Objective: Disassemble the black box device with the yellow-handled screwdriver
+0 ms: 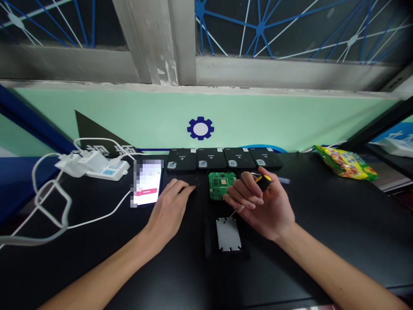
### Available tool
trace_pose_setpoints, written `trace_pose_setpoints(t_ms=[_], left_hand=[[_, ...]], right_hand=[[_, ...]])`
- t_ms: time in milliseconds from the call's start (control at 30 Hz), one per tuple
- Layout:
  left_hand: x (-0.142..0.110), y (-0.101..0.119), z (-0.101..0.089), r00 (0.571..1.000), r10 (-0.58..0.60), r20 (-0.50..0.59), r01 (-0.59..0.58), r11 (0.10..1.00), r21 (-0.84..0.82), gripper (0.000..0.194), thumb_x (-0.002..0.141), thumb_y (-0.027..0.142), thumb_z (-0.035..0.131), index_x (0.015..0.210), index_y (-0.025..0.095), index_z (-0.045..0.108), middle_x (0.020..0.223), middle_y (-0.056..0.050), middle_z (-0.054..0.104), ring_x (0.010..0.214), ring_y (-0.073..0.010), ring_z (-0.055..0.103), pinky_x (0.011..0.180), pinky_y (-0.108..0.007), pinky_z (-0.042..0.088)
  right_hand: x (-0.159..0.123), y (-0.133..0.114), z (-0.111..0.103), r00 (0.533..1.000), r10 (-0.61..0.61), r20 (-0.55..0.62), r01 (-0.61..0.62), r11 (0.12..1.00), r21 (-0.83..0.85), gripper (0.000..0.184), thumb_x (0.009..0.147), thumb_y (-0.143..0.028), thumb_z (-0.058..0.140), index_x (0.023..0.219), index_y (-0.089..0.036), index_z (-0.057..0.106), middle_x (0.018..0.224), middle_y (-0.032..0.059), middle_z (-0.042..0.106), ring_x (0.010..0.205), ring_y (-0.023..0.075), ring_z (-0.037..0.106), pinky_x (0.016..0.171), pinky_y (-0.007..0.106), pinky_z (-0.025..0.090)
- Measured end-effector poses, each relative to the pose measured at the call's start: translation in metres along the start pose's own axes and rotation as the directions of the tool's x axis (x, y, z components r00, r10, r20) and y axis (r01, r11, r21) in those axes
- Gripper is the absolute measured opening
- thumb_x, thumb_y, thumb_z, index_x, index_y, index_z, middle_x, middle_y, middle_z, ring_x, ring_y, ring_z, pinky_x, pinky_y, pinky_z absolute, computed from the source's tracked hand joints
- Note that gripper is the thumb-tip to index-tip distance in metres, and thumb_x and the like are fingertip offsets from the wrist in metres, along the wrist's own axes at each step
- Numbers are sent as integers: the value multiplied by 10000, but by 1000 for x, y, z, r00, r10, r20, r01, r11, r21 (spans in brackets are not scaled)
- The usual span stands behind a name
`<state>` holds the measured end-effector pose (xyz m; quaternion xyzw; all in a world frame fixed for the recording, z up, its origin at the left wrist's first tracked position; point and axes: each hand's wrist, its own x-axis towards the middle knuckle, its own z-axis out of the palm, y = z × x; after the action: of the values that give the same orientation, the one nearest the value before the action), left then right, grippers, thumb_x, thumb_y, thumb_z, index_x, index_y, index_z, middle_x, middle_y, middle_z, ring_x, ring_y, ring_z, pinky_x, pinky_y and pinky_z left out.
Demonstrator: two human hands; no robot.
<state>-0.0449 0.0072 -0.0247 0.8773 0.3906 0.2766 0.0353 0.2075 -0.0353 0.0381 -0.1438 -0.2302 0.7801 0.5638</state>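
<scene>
My right hand (263, 206) is closed around a small screwdriver with a yellow and black handle (263, 181); its thin tip points down at the top left corner of a grey metal plate (228, 234) set in a black case. Just beyond lies a green circuit board (221, 184). My left hand (171, 209) rests on the black table (322, 224), index finger stretched toward a tiny dark part (197, 185) left of the board, fingers lying loosely flat.
Several black boxes (222, 158) line the back edge. A lit phone (146, 187) lies to the left, beside a white power strip (103, 168) with plugs and looping white cables (51, 202). A yellow-green snack bag (345, 162) sits far right.
</scene>
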Motion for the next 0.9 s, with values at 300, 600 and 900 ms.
trace_pose_setpoints(t_ms=[300, 600, 900], left_hand=[[5, 2, 0, 997, -63, -49, 60, 996, -67, 268, 1113, 99, 486, 1194, 159, 734, 1118, -96, 726, 1002, -255, 671, 849, -432, 615], [9, 3, -1, 993, -75, -95, 71, 996, -47, 234, 1111, 126, 512, 1154, 171, 737, 1085, -81, 738, 973, -246, 691, 825, -418, 618], [2, 53, -13, 982, 179, -54, -187, 948, -257, 219, 1041, 171, 683, 1252, 225, 702, 1103, -64, 728, 1011, -229, 666, 954, -430, 568]], right_hand=[[0, 1, 0, 1000, 12, -14, -12, 1000, -4, 625, 1054, -564, 629, 587, -227, 387, 535, -63, 267, 540, 145, 162, 592, 313, 351], [0, 1, -1, 1000, 18, -6, -18, 1000, -5, 621, 1049, -564, 622, 593, -216, 386, 537, -65, 271, 540, 132, 166, 599, 306, 320], [1, -3, -2, 1000, 13, -18, -12, 1000, 29, 588, 1011, -527, 650, 618, -223, 334, 537, -73, 262, 522, 115, 172, 572, 281, 331]])
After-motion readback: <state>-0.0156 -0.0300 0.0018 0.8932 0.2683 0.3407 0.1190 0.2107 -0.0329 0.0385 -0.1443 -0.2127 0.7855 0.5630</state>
